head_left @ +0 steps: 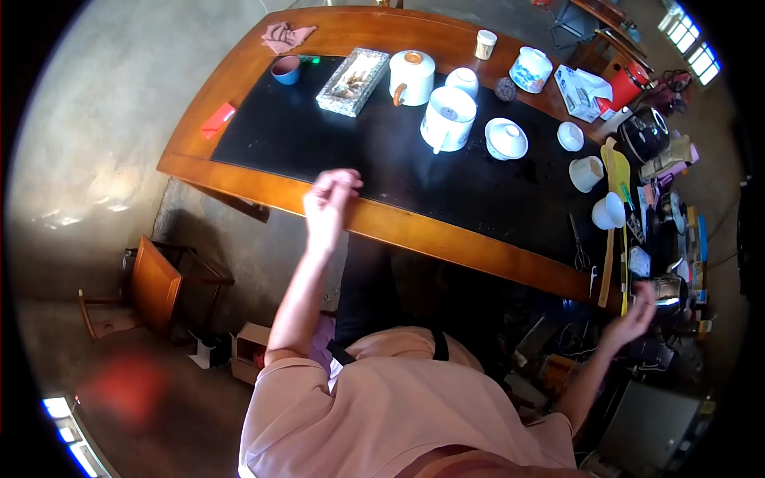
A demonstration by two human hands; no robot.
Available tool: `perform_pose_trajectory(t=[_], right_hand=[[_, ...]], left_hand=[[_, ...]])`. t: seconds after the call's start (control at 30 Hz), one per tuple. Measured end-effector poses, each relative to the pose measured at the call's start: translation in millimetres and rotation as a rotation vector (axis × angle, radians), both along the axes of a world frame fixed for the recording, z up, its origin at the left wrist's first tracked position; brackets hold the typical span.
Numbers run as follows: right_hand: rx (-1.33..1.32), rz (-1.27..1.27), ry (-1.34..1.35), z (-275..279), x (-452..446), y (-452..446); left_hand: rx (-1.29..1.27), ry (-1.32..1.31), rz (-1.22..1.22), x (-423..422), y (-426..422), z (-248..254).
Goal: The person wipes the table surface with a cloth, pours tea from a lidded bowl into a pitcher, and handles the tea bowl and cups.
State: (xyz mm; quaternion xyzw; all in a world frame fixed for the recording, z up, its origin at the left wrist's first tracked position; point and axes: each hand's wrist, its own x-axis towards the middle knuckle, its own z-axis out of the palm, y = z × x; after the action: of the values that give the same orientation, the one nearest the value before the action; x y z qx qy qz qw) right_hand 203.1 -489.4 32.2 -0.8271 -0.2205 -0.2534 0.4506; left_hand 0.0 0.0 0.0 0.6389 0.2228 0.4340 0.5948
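My left hand [329, 203] is raised over the wooden front edge of the table, its fingers curled in and nothing showing in them. On the black tabletop beyond it stand a white mug [448, 119], a white teapot with a brown handle [413, 78] and a lidded white bowl [507, 139]. Off the table's right end, my right hand [633, 317] hangs with its fingers apart, close to a shiny metal kettle [668, 293]. Scissors [579, 245] lie near that end, below a white cup [609, 212].
Farther back are a grey-patterned tray [353, 82], a blue cup [285, 70], a pink cloth [287, 37] and a red packet [217, 120]. Tissues [584, 92] and a patterned jar [531, 69] stand at the back right. A wooden chair [156, 287] is at the left.
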Motion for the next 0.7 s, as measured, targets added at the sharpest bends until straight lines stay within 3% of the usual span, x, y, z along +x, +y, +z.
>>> perform_pose_trajectory(t=[0.1, 0.17, 0.27, 0.5, 0.57, 0.7], right_hand=[[-0.203, 0.19, -0.111, 5, -26, 43], [-0.251, 0.24, 0.051, -14, -39, 77], [-0.242, 0.312, 0.053, -28, -37, 118], [-0.12, 0.236, 0.285, -55, -23, 156], [-0.092, 0.078, 0.25, -71, -18, 157], [-0.103, -0.015, 0.291, -66, -27, 162]], left_hand=[[0.066, 0.023, 0.108, -6, 34, 7], [0.135, 0.042, 0.203, -11, 90, 18], [0.336, 0.125, 0.314, -8, 195, 26], [0.624, 0.754, 0.588, 36, 391, 29], [0.612, 0.828, 0.445, 57, 427, 21], [0.934, 0.901, 0.229, 117, 469, -5]])
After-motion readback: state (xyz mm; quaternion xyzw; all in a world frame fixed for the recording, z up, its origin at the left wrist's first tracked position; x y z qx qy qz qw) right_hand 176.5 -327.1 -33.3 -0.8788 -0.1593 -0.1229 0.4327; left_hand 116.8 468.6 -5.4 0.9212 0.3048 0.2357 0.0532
